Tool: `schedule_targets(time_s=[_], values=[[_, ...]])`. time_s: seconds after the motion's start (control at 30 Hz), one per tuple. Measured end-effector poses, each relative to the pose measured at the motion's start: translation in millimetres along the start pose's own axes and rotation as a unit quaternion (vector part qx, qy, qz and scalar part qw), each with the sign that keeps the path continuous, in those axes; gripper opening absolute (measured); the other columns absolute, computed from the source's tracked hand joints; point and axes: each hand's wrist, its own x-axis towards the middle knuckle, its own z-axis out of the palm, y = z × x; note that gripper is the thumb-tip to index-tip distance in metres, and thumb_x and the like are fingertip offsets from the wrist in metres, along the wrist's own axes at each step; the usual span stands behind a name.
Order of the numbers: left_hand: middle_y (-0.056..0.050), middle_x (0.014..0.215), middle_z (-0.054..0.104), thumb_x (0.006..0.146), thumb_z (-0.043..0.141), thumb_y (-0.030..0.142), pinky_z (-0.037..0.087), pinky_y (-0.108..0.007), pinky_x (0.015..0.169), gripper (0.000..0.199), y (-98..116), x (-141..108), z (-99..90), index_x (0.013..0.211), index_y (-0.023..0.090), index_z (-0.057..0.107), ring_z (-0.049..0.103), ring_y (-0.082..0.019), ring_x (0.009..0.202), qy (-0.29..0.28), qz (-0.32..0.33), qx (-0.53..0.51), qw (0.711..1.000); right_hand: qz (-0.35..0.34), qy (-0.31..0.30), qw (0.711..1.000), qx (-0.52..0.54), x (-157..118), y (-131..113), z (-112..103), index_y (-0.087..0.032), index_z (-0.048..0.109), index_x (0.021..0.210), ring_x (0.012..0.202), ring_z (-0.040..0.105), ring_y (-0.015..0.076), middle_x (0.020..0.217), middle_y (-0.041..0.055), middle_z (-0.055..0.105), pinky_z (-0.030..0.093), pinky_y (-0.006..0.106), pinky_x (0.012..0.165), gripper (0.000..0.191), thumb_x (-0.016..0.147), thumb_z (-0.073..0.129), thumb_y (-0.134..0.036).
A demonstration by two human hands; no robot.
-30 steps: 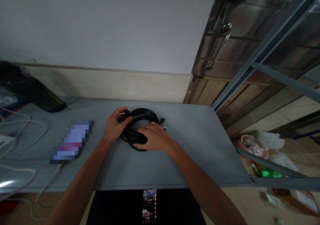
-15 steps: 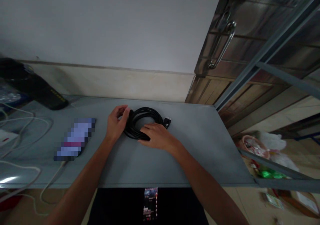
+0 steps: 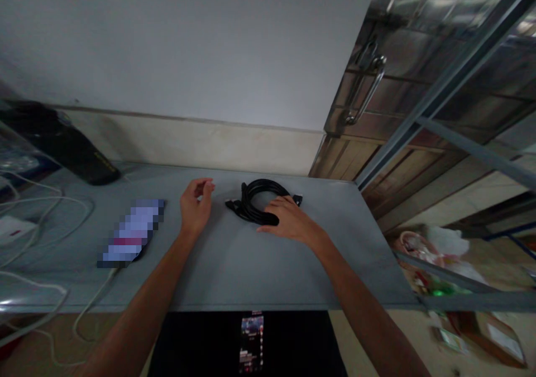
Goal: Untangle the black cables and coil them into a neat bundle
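A coiled black cable [image 3: 251, 212] lies on the grey table [image 3: 251, 271], with a plug showing at its left side and another at its right. My right hand [image 3: 291, 218] grips the near right part of the coil, thumb below and fingers reaching over into the loop. Left of the coil, apart from it, my left hand [image 3: 196, 204] is raised just over the table with its fingers curved and apart. Nothing shows between them.
A phone [image 3: 134, 232] with a pixelated screen lies at left, a white cable [image 3: 94, 301] plugged into it. A dark bottle [image 3: 79, 151] leans behind it. Another lit phone [image 3: 251, 343] is below the table's front edge. A metal frame [image 3: 422, 114] rises at right.
My right hand has shifted the coiled cable to the right. My left hand has let go of the coil's left side, leaving a gap between them.
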Motion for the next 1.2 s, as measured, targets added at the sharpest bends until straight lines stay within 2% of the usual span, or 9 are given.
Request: schedule_targets(time_s=[0.1,0.17,0.27,0.33,0.43,0.6,0.83,1.2], values=[[-0.01,0.11,0.081,0.106,0.061,0.059,0.061,-0.041,0.102,0.039,1.4,-1.3,0.3,0.118,0.024,0.072,0.08,-0.027,0.105,0.005,0.009,0.007,1.0,0.044,0.114,0.989,0.08,-12.3,21.9,-9.8,-0.022,0.079,0.109,0.116,0.073,0.0278,0.114,0.009,0.081,0.051,0.045,0.112,0.051,0.098,0.085,-0.071],[-0.009,0.108,0.08,0.106,0.06,0.058,0.061,-0.041,0.099,0.038,4.0,-2.6,0.3,0.118,0.024,0.072,0.079,-0.027,0.103,0.007,0.011,0.011,1.0,0.113,0.22,0.96,0.132,-20.4,40.7,-13.3,-0.023,0.075,0.098,0.101,0.071,0.0236,0.101,0.0056,0.077,0.053,0.039,0.1,0.055,0.103,0.073,-0.078],[-0.008,0.106,0.08,0.107,0.06,0.056,0.061,-0.04,0.096,0.035,7.5,-4.2,-0.2,0.117,0.024,0.073,0.078,-0.027,0.101,0.014,0.013,0.012,1.0,0.21,0.333,0.906,0.156,-29.7,62.5,-12.1,-0.026,0.054,0.075,0.072,0.054,0.0178,0.071,-0.0025,0.055,0.044,0.032,0.073,0.068,0.106,0.056,-0.086],[-0.008,0.105,0.079,0.108,0.061,0.055,0.061,-0.04,0.094,0.034,8.4,-4.7,-0.4,0.116,0.024,0.073,0.078,-0.027,0.1,0.022,0.023,0.007,0.999,0.24,0.367,0.884,0.159,-33.3,68.1,-9.0,-0.028,0.04,0.071,0.065,0.041,0.0156,0.065,-0.0057,0.039,0.035,0.031,0.065,0.07,0.109,0.046,-0.086],[-0.008,0.104,0.078,0.11,0.062,0.055,0.06,-0.041,0.095,0.033,7.8,-4.7,-0.4,0.115,0.024,0.074,0.077,-0.026,0.098,0.034,0.038,0.002,0.999,0.26,0.393,0.865,0.171,-34.4,66.3,-5.3,-0.029,0.031,0.069,0.063,0.033,0.0139,0.065,-0.0062,0.029,0.029,0.032,0.061,0.072,0.109,0.045,-0.087],[-0.006,0.101,0.076,0.114,0.057,0.056,0.058,-0.04,0.095,0.039,6.6,-4.5,0.8,0.117,0.021,0.074,0.074,-0.024,0.096,0.051,0.047,0.001,0.998,0.278,0.412,0.846,0.192,-33.4,63.3,-3.7,-0.029,0.027,0.067,0.061,0.028,0.0127,0.064,-0.0055,0.025,0.024,0.032,0.059,0.074,0.107,0.048,-0.088],[-0.006,0.1,0.075,0.116,0.049,0.061,0.056,-0.04,0.09,0.047,6.4,-4.8,1.8,0.114,0.022,0.075,0.071,-0.024,0.093,0.051,0.045,0.014,0.998,0.301,0.446,0.816,0.209,-34.3,76.8,0.4,-0.029,0.025,0.066,0.059,0.025,0.0122,0.063,-0.0054,0.023,0.021,0.033,0.057,0.075,0.106,0.046,-0.09],[-0.006,0.092,0.074,0.118,0.051,0.056,0.055,-0.041,0.079,0.042,1.9,-2.1,3.6,0.107,0.024,0.075,0.07,-0.024,0.082,0.058,0.075,-0.001,0.995,0.295,0.451,0.813,0.219,-33.9,80.5,4.6,-0.029,0.026,0.065,0.059,0.026,0.0117,0.062,-0.0058,0.024,0.021,0.033,0.057,0.077,0.104,0.05,-0.091]])
